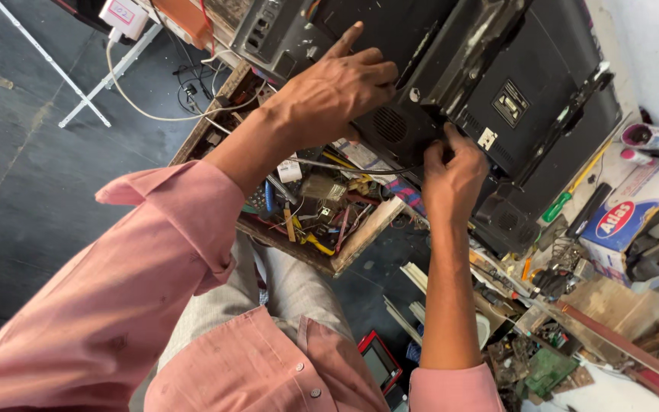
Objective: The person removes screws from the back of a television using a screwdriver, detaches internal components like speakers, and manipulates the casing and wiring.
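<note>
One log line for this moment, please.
left hand: flat on black TV back panel | right hand: fingertips at panel's lower edge | below: parts tray

This is an electronics repair workshop, cramped and cluttered. An opened black television set (512, 84) lies back-up on the tabletop (612, 305). A wooden drawer (306, 221) brims with loose parts, wires and small tools. A green-handled screwdriver (566, 194), what looks like a green circuit board (547, 370) and scattered scrap crowd the right side.

a black flat-screen television (528, 84) lies tilted, back panel up, its round speaker grille (390, 124) showing, over the cluttered workbench.
</note>
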